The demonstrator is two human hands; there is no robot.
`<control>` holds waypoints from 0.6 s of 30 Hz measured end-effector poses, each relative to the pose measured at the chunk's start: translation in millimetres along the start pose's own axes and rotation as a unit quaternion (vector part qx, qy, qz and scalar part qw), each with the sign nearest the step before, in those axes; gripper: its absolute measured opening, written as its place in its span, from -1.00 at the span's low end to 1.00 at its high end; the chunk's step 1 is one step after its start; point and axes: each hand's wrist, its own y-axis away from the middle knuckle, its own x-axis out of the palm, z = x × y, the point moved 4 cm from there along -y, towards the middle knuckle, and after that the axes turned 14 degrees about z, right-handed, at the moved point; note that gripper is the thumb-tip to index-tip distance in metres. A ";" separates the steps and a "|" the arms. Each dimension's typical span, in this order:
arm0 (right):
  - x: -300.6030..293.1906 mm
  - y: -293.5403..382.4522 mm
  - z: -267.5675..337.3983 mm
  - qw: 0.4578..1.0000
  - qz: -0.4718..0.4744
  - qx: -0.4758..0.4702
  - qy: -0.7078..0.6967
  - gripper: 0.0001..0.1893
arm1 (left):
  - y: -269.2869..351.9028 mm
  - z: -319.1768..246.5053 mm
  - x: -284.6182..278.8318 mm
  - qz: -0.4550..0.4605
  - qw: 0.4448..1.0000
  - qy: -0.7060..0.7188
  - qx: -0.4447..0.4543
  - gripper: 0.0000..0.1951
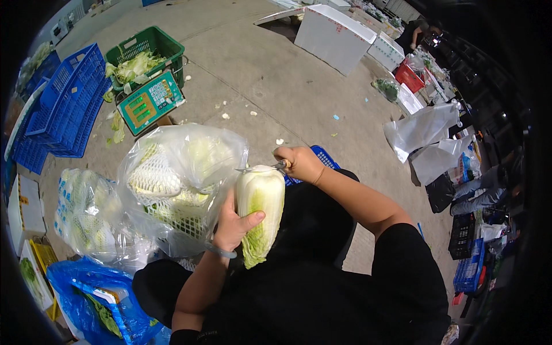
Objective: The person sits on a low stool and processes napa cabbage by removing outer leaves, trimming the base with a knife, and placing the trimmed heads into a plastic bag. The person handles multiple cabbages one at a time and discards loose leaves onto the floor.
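My left hand (235, 224) holds a napa cabbage (262, 207) from its left side, thumb across the front, with the leafy tip pointing down towards my lap. My right hand (302, 163) grips the wooden handle of a knife (282, 164). The thin blade lies across the pale base end of the cabbage, partly hidden behind it. Just left of my left hand stands a large clear plastic bag (194, 136) with several cabbages in white foam netting. Further left is another clear bag (86, 211) of netted cabbages.
Beyond the bags are a digital scale (152, 102), a green crate (172, 49) of loose leaves and stacked blue crates (71, 103). A blue plastic bag (95, 276) lies lower left. Foam boxes (334, 36) stand ahead; scraps dot the concrete floor (258, 77). A person (416, 36) bends at upper right.
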 end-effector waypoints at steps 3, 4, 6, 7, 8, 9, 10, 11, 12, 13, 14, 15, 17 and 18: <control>3.6 -6.9 -1.9 1.000 -0.007 0.015 -0.014 -0.84 | 3.0 -2.3 4.0 -0.032 0.996 0.074 -0.036 -0.24; 7.1 -5.0 -3.8 0.999 -0.022 0.019 -0.021 -0.85 | 5.9 -7.3 9.2 -0.042 0.992 0.101 -0.054 -0.25; 16.1 -5.9 -37.3 0.995 0.038 0.090 -0.001 -0.90 | 6.0 -20.1 20.8 0.022 0.987 0.157 -0.012 -0.25; 18.7 -5.4 -36.6 0.996 0.031 0.083 -0.019 -0.90 | 6.6 -25.0 22.8 0.052 0.982 0.182 0.010 -0.25; 22.0 -5.4 -34.8 0.996 0.023 0.075 -0.036 -0.90 | 8.0 -25.9 19.7 0.045 0.988 0.148 0.003 -0.24; 20.8 -7.1 -32.7 0.996 0.024 0.076 -0.035 -0.88 | 8.1 -26.2 17.5 0.039 0.993 0.115 -0.001 -0.23; 19.6 -9.8 -30.2 0.996 0.025 0.077 -0.034 -0.85 | 8.3 -25.9 14.4 0.033 0.996 0.083 -0.006 -0.22; 17.9 -12.2 -27.3 0.996 0.026 0.078 -0.032 -0.82 | 8.7 -17.0 3.0 0.048 0.999 0.019 0.001 -0.16; 12.9 -14.6 -21.1 0.995 0.015 0.072 -0.075 -0.83 | 8.6 -18.7 2.0 0.046 0.999 -0.005 0.014 -0.13; 6.0 -17.6 -10.5 0.991 0.005 0.063 -0.118 -0.84 | 10.0 -21.8 1.0 0.041 0.998 -0.031 0.027 -0.10; 0.5 -20.6 -3.4 0.985 -0.004 0.054 -0.162 -0.85 | 10.9 -24.9 -0.1 0.037 0.997 -0.057 0.039 -0.07; 0.3 -21.4 -3.0 0.975 0.021 0.064 -0.213 -0.91 | 12.2 -27.7 -0.3 0.044 0.996 -0.062 0.045 -0.04; 5.2 -18.9 0.8 0.939 0.098 0.036 -0.329 -0.92 | 12.9 -33.7 -2.6 0.057 0.994 -0.072 0.055 0.01; 6.7 -15.4 2.1 0.914 0.136 0.024 -0.382 -0.88 | 12.3 -33.6 -5.2 0.070 0.996 -0.035 0.044 0.02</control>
